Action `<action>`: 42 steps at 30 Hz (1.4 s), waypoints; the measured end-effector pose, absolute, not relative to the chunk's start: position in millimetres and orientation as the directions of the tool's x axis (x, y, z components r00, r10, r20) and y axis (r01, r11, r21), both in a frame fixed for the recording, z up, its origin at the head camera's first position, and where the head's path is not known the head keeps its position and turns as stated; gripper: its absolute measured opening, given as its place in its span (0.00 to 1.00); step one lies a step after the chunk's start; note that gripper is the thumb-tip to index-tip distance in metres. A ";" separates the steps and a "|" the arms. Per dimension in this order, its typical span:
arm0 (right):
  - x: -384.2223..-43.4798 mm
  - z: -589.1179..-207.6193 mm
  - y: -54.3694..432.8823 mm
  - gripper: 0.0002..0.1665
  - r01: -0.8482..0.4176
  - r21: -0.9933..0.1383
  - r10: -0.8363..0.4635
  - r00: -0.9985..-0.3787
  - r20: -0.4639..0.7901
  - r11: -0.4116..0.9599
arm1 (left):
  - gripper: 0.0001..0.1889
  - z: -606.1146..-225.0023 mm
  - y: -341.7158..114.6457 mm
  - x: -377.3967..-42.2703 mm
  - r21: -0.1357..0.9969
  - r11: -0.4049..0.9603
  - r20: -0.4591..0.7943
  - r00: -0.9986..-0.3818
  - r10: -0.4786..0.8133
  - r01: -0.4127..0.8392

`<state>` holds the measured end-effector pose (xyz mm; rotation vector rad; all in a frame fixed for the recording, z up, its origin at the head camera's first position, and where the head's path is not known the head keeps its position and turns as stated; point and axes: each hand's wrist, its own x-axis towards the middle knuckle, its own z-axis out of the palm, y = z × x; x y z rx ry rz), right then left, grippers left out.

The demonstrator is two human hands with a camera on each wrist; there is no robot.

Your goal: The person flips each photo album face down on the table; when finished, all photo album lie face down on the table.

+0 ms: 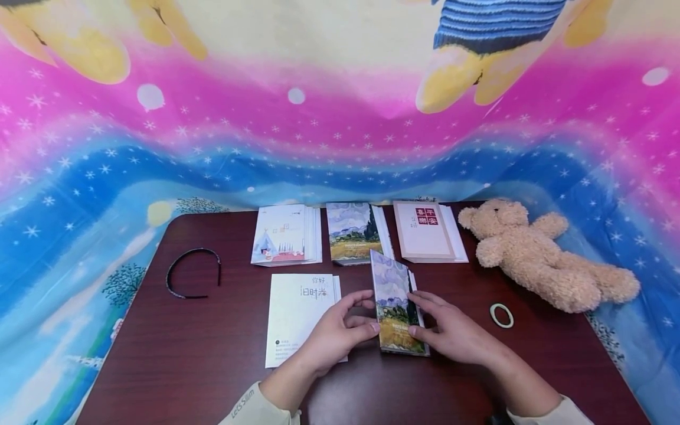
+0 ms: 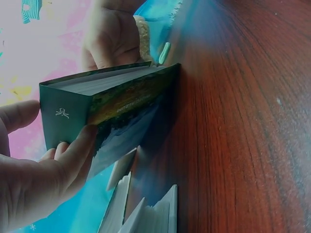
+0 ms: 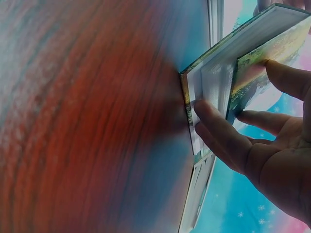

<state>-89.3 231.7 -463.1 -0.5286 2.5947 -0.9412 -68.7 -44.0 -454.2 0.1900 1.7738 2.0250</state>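
A photo album (image 1: 392, 304) with a painted landscape cover stands tilted on its edge between my hands, its covers slightly parted. At its green spine, my left hand (image 1: 332, 333) holds it with fingers and thumb on either side; the left wrist view shows the spine (image 2: 65, 116) up close. My right hand (image 1: 457, 327) grips the open side. In the right wrist view its thumb (image 3: 286, 80) presses the painted cover, while other fingers reach the pages and far cover. Beside my left hand lies a white album (image 1: 297, 307), partly hidden by that hand.
Along the back lie a tent-picture album (image 1: 281, 233), another landscape album (image 1: 353, 230) and a pink-bordered album (image 1: 425, 233). A teddy bear (image 1: 542, 254) lies at the right, with a pale green ring (image 1: 502, 316) near it. A black headband (image 1: 192, 273) is at the left.
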 end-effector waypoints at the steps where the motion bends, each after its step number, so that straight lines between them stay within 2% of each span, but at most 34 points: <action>1: -89.2 -462.8 231.0 0.42 -0.232 -0.661 -0.446 -0.878 -0.174 0.714 | 0.33 -454.0 -44.0 -68.6 0.968 -0.087 -0.180 -0.894 0.410 -0.234; 26: -84.1 -465.3 217.3 0.40 -0.235 -0.718 -0.456 -0.881 -0.128 0.655 | 0.32 -448.4 -42.5 -69.5 0.979 -0.078 -0.145 -0.917 0.371 -0.186; 36: -83.4 -468.8 211.7 0.40 -0.229 -0.830 -0.479 -0.877 -0.051 0.508 | 0.35 -444.9 -41.1 -69.2 0.978 -0.087 -0.145 -0.918 0.368 -0.189; 42: -84.3 -463.6 208.7 0.37 -0.163 -0.884 -0.441 -0.896 -0.053 0.438 | 0.36 -442.4 -37.8 -68.8 0.971 -0.116 -0.155 -0.916 0.370 -0.211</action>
